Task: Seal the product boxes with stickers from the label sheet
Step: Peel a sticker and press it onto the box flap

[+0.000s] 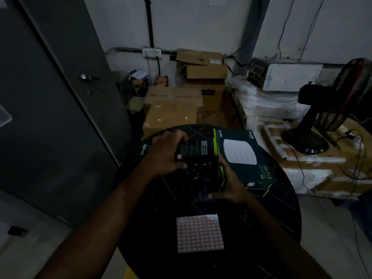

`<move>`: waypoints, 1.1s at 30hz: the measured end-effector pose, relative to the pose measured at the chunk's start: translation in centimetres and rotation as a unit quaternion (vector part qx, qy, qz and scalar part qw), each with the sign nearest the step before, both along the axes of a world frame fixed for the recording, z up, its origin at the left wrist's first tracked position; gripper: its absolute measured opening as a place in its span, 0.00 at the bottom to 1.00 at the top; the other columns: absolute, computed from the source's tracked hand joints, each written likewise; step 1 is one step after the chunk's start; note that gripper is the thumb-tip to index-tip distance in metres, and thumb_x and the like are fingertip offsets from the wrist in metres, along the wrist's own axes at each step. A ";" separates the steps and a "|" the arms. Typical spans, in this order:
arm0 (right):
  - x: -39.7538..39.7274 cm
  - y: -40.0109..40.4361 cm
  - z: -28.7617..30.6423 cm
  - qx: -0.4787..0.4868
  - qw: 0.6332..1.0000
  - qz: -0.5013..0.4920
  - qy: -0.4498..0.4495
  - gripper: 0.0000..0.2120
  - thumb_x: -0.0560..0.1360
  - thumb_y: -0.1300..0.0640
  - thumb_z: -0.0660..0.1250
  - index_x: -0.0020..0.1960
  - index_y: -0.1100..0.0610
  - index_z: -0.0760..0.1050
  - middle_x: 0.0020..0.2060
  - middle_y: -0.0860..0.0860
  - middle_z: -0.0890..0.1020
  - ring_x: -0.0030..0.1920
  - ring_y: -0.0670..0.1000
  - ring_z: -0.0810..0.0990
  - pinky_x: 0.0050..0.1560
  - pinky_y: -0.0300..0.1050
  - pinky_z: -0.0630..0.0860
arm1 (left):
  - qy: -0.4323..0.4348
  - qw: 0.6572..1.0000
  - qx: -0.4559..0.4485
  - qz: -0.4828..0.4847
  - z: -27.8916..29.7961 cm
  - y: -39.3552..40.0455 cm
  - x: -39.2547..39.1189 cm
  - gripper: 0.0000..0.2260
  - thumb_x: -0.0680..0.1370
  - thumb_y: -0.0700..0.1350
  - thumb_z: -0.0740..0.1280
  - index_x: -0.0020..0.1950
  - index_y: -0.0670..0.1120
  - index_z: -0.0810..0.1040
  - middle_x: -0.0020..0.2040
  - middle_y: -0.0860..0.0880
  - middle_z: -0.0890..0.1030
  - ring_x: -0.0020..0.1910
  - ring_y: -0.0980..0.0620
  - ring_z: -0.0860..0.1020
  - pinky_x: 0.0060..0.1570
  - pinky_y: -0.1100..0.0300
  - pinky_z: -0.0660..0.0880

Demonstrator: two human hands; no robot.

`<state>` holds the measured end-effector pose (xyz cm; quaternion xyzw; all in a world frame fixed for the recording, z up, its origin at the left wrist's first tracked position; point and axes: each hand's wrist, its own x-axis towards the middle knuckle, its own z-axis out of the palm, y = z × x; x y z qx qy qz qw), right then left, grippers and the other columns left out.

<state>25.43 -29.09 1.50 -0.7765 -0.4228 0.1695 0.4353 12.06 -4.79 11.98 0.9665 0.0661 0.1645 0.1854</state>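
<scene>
On the round black table (281, 214) both hands hold a dark product box (199, 158) with a green stripe, seen from its printed side and tilted on edge. My left hand (167, 152) grips its far left end, thumb on the near face. My right hand (231, 186) grips its near right corner, fingers curled round the edge. A second dark box (241, 156), showing a white round device and "Wi-Fi 5", lies flat just right of it. Another box edge marked "Omada" (143, 150) shows behind my left wrist. The label sheet (199, 233), a grid of pink-edged stickers, lies flat nearer me.
Brown cardboard cartons (171, 109) are stacked beyond the table against the wall. A black fan (322, 117) stands on wrapped packages at the right, with cables trailing. A grey cabinet door (50, 97) fills the left side. The room is dim.
</scene>
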 end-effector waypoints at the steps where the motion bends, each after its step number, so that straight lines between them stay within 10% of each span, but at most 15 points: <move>1: 0.1 0.4 0.3 0.003 1.000 0.011 -0.002 0.62 0.61 0.53 0.85 0.82 0.52 0.48 0.74 0.28 0.62 0.74 0.34 0.63 0.69 0.29 0.64 | -0.023 0.999 -0.035 0.000 0.3 0.9 -0.6 0.34 0.62 0.53 0.81 0.61 0.56 0.65 0.62 0.52 0.73 0.61 0.51 0.71 0.54 0.57 0.61; 9: 0.1 3.5 1.6 0.004 0.997 -0.040 -0.068 0.44 0.61 0.49 0.84 0.72 0.43 0.67 0.61 0.51 0.74 0.62 0.49 0.74 0.63 0.43 0.73 | -0.062 0.981 -0.181 0.024 -2.8 6.4 -3.6 0.35 0.65 0.48 0.80 0.67 0.54 0.67 0.65 0.51 0.75 0.66 0.52 0.74 0.63 0.47 0.74; 17: -0.4 5.5 2.0 -0.151 0.970 0.010 -0.188 0.49 0.61 0.47 0.83 0.77 0.52 0.64 0.60 0.55 0.72 0.61 0.56 0.74 0.62 0.45 0.73 | -0.016 0.998 -0.046 0.028 -5.5 5.0 -4.4 0.53 0.62 0.51 0.81 0.80 0.58 0.54 0.78 0.52 0.63 0.75 0.50 0.65 0.68 0.50 0.66; 25: -1.2 7.8 1.7 -0.250 0.939 0.030 -0.234 0.49 0.65 0.43 0.79 0.79 0.48 0.59 0.63 0.57 0.68 0.64 0.61 0.70 0.61 0.54 0.75 | 0.080 0.978 0.173 0.081 -8.5 4.1 -2.7 0.42 0.60 0.58 0.79 0.72 0.58 0.69 0.71 0.51 0.71 0.69 0.43 0.68 0.64 0.45 0.59; 33: -3.2 10.0 0.4 -0.269 0.927 0.018 -0.262 0.42 0.66 0.42 0.78 0.74 0.53 0.66 0.68 0.53 0.71 0.68 0.57 0.70 0.62 0.53 0.71 | 0.182 0.974 0.132 -0.009 -10.8 0.1 0.6 0.38 0.72 0.49 0.74 0.78 0.47 0.59 0.73 0.44 0.67 0.72 0.42 0.64 0.75 0.48 0.54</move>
